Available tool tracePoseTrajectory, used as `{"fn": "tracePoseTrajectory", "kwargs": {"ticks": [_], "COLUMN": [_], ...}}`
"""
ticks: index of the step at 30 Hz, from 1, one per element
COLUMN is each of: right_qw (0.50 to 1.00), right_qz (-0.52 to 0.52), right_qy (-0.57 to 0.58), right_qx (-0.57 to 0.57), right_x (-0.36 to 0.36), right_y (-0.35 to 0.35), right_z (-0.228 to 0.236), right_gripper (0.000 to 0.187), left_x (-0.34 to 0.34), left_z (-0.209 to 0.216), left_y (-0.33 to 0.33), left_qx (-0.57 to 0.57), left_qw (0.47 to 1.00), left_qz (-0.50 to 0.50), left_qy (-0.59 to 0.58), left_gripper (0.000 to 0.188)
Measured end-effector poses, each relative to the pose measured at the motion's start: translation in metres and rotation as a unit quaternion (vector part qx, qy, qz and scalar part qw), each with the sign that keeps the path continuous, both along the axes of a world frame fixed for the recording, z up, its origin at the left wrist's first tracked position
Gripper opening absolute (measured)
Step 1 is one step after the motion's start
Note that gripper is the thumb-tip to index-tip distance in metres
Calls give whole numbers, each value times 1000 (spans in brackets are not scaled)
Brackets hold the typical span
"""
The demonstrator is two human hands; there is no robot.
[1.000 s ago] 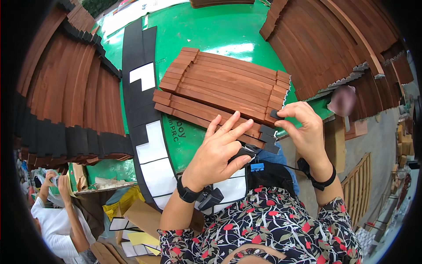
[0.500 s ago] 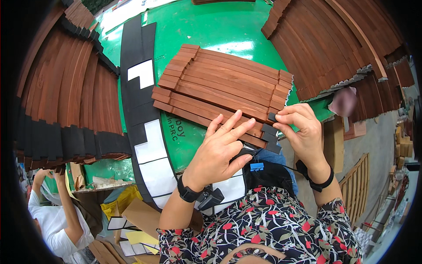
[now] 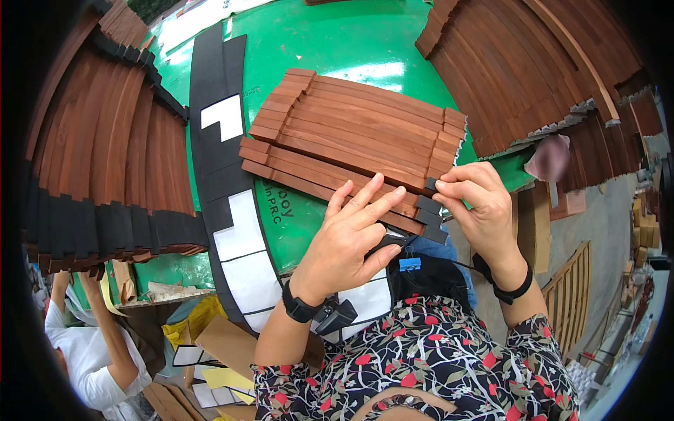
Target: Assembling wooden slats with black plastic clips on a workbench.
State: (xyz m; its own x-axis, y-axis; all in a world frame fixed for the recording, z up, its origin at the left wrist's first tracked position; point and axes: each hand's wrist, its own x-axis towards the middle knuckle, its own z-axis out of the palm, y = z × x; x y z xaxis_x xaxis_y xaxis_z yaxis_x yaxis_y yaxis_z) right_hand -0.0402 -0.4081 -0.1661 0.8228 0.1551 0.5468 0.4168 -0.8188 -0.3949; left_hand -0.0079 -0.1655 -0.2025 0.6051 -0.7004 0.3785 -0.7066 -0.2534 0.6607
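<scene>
Two hands, centre to right of frame. Wooden strips point(image 3: 298, 166) lie mid-frame on the green worktop point(image 3: 281, 245), just below a wider wooden stack point(image 3: 365, 119). Left hand point(image 3: 351, 238): fingers spread over the strips, gripping nothing that shows; if its pressure is too light, they could slide or fan apart. Right hand point(image 3: 481, 203): thumb and forefinger pinch a small black piece point(image 3: 430, 183) by the strips' right ends (cannot tell whether it covers a tip). Judged risks: a slanted push leaves it crooked; a loose pinch drops it. Strips' long axis: slantwise, from left of centre down toward lower right; their black ends point(image 3: 432, 218) point lower right, beside the right hand.
</scene>
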Motion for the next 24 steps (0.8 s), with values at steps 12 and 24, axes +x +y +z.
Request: {"fn": "tracePoseTrajectory", "kwargs": {"ticks": [12, 24], "right_qw": [993, 998], "right_qz": [27, 6], "right_qy": [110, 2], "right_qx": [-24, -56], "right_x": [-5, -7], "right_y": [-2, -7], "right_z": [24, 5], "right_gripper": [31, 28], "left_x": [1, 2], "left_z": [2, 2], "left_y": [-1, -3], "left_qx": [15, 10], "left_qw": [1000, 1000], "left_qz": [3, 6], "left_qy": [-17, -11], "left_gripper": [33, 31]}}
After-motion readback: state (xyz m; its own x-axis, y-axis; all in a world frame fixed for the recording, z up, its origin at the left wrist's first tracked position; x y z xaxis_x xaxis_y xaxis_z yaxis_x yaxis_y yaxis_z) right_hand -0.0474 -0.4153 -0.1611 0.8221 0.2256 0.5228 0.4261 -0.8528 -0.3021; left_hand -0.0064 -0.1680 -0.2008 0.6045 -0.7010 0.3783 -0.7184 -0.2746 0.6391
